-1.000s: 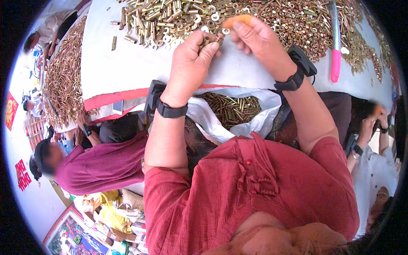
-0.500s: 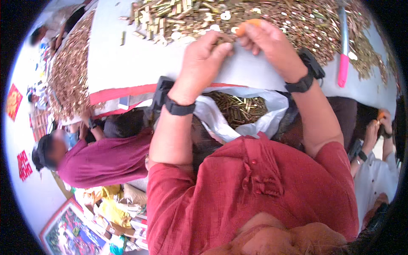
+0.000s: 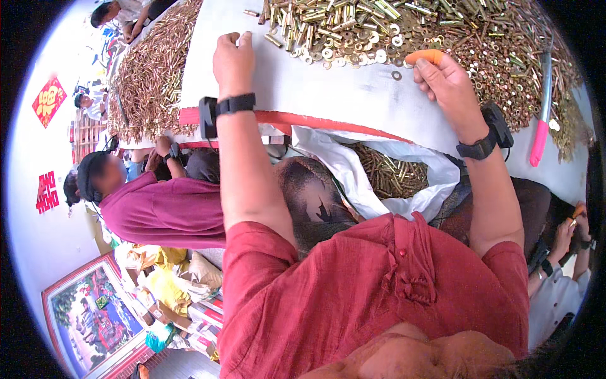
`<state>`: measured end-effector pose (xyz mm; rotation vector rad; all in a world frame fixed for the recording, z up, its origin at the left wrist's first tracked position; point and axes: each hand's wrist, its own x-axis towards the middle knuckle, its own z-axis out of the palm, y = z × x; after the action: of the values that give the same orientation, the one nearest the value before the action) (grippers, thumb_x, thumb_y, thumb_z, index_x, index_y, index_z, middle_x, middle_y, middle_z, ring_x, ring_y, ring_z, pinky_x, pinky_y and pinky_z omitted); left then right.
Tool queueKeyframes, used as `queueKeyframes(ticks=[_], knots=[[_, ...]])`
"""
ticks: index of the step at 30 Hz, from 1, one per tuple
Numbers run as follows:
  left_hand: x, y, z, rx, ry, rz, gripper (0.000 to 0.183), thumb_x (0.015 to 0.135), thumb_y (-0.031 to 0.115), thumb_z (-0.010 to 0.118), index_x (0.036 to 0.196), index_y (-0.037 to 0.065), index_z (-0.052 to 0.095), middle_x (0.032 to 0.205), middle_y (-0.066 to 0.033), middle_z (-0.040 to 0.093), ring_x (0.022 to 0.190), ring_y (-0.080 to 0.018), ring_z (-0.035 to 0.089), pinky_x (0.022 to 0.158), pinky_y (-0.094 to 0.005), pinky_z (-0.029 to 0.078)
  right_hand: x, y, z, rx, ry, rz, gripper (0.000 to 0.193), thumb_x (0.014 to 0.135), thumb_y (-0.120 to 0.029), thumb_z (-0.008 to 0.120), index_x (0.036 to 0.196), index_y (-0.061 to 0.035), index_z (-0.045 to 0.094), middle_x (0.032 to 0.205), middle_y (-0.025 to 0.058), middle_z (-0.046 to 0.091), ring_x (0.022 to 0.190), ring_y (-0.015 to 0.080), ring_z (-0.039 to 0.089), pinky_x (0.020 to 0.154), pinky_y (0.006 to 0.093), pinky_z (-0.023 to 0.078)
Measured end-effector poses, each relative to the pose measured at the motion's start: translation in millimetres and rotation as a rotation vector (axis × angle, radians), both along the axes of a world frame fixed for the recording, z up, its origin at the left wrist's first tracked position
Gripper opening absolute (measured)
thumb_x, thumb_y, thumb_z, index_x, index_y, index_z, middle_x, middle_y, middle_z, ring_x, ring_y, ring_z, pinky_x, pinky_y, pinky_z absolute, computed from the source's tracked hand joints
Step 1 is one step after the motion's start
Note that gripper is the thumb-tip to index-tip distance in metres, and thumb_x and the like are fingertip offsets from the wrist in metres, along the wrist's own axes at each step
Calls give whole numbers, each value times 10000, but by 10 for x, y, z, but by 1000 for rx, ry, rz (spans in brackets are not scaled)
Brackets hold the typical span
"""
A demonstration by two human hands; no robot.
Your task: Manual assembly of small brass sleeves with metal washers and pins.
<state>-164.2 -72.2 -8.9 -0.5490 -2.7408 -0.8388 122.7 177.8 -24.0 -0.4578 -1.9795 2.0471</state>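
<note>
My left hand (image 3: 233,63) is closed at the table's left part, its fingers curled. A small pale bit (image 3: 238,41) shows at its fingertips; I cannot make out what it is. Just beyond lies a brass tube (image 3: 251,12), apart from a pile of brass tubes (image 3: 322,28). My right hand (image 3: 447,85) has an orange finger cot (image 3: 425,57) on its index finger, and the thumb is pressed against that finger. Anything pinched there is hidden. A single grey washer (image 3: 396,75) lies left of it, near several flat washers (image 3: 353,57) and small nuts (image 3: 499,85).
An open white bag (image 3: 442,180) holding brass tubes (image 3: 388,170) sits in my lap below the red-edged table (image 3: 303,95). A pink-handled tool (image 3: 538,142) lies at right. A person in a purple shirt (image 3: 164,211) works beside another brass heap (image 3: 151,69); another person's hands (image 3: 571,230) are at right.
My hands, close together before, have moved apart. The left went left toward the lone tube; the right moved right and slightly nearer. The view has shifted too.
</note>
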Motion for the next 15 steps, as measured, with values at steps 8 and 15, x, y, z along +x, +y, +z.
queueKeyframes(ticks=[8, 15], knots=[[37, 285, 52, -205, -296, -226, 744, 871, 662, 538, 988, -64, 645, 942, -261, 684, 943, -399, 654, 842, -437, 492, 8, 13, -36, -25, 12, -8, 223, 983, -194, 563, 1142, -60, 644, 872, -16, 624, 777, 44, 541, 702, 196, 449], [594, 587, -2, -251, -136, -217, 573, 794, 502, 712, 945, -41, 606, 940, -234, 672, 890, -403, 657, 798, -454, 517, -38, -12, -117, 60, 86, -38, 210, 951, -149, 594, 1124, -52, 662, 916, -16, 653, 772, 55, 551, 703, 213, 465]])
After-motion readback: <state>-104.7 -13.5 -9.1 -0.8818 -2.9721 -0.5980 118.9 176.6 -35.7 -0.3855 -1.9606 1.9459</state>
